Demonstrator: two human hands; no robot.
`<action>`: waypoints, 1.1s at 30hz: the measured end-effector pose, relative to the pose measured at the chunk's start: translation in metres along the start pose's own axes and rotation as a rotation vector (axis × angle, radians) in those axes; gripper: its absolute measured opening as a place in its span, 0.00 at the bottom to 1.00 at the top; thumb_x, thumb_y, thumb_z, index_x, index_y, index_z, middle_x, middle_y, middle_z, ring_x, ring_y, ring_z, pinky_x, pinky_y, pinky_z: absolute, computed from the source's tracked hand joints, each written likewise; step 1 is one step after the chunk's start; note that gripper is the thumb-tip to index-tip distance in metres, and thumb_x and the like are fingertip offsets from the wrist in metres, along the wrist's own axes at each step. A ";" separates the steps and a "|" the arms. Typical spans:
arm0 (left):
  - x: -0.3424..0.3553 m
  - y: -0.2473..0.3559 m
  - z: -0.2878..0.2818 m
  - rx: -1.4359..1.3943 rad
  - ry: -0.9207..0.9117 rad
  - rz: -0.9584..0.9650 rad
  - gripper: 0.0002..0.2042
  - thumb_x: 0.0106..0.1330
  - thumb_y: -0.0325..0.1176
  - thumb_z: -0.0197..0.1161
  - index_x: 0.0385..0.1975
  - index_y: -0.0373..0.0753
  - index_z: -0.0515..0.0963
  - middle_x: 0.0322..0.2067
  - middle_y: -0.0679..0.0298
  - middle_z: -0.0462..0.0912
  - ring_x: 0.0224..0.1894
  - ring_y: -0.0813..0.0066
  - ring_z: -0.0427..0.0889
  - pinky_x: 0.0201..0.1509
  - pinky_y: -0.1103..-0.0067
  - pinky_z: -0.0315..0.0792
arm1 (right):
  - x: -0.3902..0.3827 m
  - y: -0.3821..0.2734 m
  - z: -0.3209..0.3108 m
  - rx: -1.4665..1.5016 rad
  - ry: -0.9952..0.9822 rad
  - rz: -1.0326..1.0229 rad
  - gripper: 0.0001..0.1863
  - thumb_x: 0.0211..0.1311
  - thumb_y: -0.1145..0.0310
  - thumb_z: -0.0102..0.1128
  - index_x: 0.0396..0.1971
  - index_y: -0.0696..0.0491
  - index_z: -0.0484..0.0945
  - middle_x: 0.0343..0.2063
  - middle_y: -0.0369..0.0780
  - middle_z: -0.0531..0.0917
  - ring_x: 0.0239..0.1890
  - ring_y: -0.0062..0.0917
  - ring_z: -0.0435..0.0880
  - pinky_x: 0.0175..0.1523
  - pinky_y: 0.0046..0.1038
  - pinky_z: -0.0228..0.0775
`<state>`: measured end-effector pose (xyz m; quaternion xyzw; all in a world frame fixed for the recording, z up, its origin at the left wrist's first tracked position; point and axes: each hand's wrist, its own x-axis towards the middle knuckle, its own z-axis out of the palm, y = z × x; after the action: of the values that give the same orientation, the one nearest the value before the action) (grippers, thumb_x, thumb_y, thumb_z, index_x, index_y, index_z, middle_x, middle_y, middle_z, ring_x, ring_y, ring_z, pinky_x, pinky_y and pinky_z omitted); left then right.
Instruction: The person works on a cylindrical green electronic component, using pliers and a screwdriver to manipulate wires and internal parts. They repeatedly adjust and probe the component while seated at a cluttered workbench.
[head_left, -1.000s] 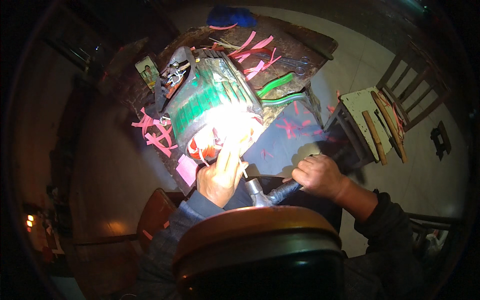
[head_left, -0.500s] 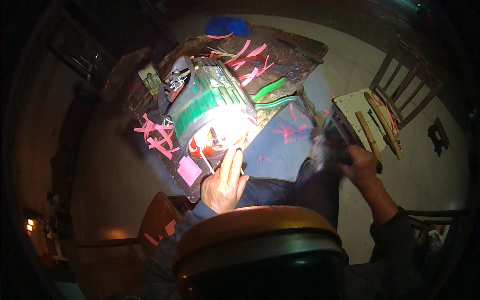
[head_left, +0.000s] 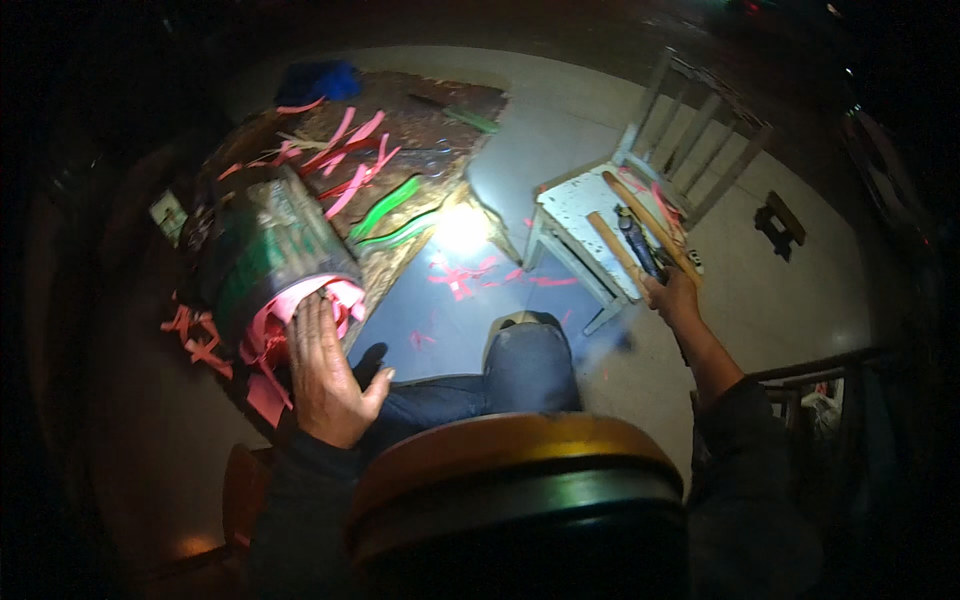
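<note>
A ribbed green motor housing point(head_left: 275, 235) lies on its side on the table, its open end toward me and lined with pink sheet point(head_left: 345, 293). My left hand point(head_left: 330, 385) rests against that end, fingers stretched out and held together, thumb apart. The fingertips touch the pink lining at the opening. Over the chair's seat, my right hand point(head_left: 675, 297) is closed round the near end of a dark tool point(head_left: 633, 236), whose kind I cannot make out. Two wooden sticks point(head_left: 612, 245) lie on either side of this tool.
Pink strips point(head_left: 345, 190) and a pair of green curved handles point(head_left: 385, 207) lie on the worn wooden table point(head_left: 455, 95). A blue cloth or bag point(head_left: 318, 80) sits at its far edge. The pale slatted chair point(head_left: 570, 190) stands at the right. Pink scraps point(head_left: 460, 278) litter the grey floor.
My right hand, blurred with a dark tool beside my knee before, is now at the chair seat. The view has turned right. My left hand stays at the motor's open end.
</note>
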<state>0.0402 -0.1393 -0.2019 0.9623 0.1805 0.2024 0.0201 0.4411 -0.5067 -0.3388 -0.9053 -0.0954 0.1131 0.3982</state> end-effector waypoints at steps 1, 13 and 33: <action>0.002 -0.002 0.002 0.010 -0.009 -0.028 0.57 0.50 0.35 0.84 0.79 0.25 0.54 0.77 0.31 0.60 0.80 0.32 0.58 0.84 0.45 0.50 | 0.002 0.003 -0.003 -0.084 0.018 0.043 0.23 0.70 0.54 0.73 0.40 0.64 0.85 0.27 0.46 0.87 0.26 0.31 0.87 0.34 0.36 0.81; -0.005 -0.027 0.011 -0.027 -0.008 0.100 0.54 0.56 0.36 0.81 0.79 0.27 0.52 0.73 0.32 0.64 0.73 0.27 0.66 0.78 0.43 0.58 | 0.049 0.011 0.026 -0.587 0.115 -0.119 0.21 0.64 0.55 0.73 0.44 0.60 0.87 0.40 0.59 0.89 0.47 0.53 0.90 0.54 0.51 0.80; -0.031 0.000 0.018 0.038 -0.005 -0.141 0.48 0.52 0.46 0.84 0.76 0.40 0.70 0.76 0.52 0.71 0.78 0.45 0.70 0.82 0.38 0.46 | 0.078 -0.161 0.079 -0.343 -0.065 -0.670 0.19 0.72 0.73 0.70 0.59 0.62 0.81 0.55 0.51 0.86 0.49 0.42 0.91 0.53 0.41 0.83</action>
<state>0.0209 -0.1500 -0.2301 0.9479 0.2519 0.1944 0.0163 0.4806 -0.3239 -0.2812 -0.8734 -0.4163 -0.0120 0.2525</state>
